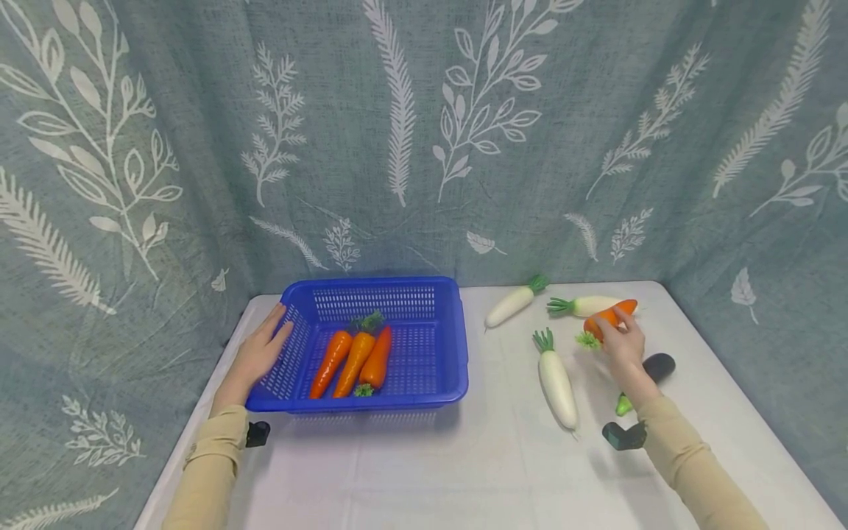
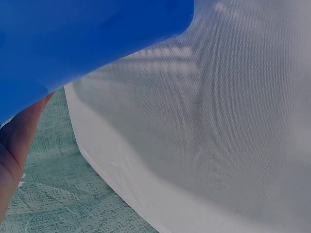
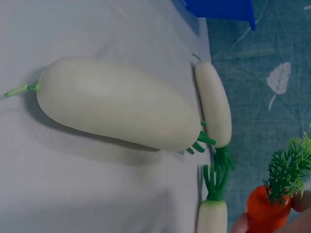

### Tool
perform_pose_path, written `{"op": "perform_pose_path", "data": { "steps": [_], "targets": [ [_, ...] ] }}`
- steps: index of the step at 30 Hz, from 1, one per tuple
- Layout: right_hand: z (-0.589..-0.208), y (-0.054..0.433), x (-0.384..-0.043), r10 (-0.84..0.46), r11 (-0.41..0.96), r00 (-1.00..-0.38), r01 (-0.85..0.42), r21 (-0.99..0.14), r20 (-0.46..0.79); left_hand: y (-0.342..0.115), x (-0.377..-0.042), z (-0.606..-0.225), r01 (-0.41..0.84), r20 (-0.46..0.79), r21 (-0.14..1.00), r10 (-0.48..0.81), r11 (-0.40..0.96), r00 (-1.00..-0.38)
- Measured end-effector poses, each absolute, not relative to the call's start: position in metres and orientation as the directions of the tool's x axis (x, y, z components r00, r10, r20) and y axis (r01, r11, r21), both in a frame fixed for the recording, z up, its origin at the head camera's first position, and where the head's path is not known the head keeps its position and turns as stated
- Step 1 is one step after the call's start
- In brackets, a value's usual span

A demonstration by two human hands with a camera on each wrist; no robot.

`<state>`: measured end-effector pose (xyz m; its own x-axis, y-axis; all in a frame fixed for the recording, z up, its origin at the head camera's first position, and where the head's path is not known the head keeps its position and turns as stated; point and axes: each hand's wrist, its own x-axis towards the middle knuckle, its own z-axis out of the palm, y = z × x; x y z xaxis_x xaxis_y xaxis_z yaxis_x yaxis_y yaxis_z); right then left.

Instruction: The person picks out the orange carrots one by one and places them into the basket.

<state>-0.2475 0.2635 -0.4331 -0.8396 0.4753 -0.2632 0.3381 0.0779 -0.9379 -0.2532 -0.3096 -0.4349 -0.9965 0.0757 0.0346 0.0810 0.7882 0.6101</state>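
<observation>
My left hand (image 1: pixel 258 355) holds the left rim of a blue plastic basket (image 1: pixel 461 353), with a digit over the inner side. In the left wrist view, part of the hand (image 2: pixel 22 136) passes behind the blue wall (image 2: pixel 97 39). Three orange carrots (image 1: pixel 355 362) lie in the basket. At the right, my right hand (image 1: pixel 626 346) pinches another carrot (image 1: pixel 596 324) above a white radish (image 1: pixel 589 305). That carrot's leafy green top (image 3: pixel 289 170) shows in the right wrist view; its far end is out of frame there.
Two more white radishes lie on the white table, one upright in view (image 1: pixel 559 386) and one at the back edge (image 1: pixel 510 306). A dark eggplant (image 1: pixel 659 366) is partly hidden beneath my right forearm. A patterned grey-green curtain (image 1: pixel 424 147) hangs behind the table.
</observation>
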Motion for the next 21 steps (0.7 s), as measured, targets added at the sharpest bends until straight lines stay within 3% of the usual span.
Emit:
{"op": "perform_pose_path", "data": {
  "steps": [11, 21],
  "targets": [
    [-0.4315, 0.2605, -0.2481, 0.513, 0.071, -0.829, 0.298, -0.952, -0.221, -0.3109, -0.2556, -0.4361, 0.064, 0.016, 0.614, 0.069, 0.787, -0.998],
    [-0.4309, 0.2548, -0.2499, 0.466, 0.089, -0.853, 0.309, -0.947, -0.234, -0.3109, -0.2555, -0.4354, 0.063, 0.015, 0.614, 0.068, 0.787, -0.998]
  ]
}}
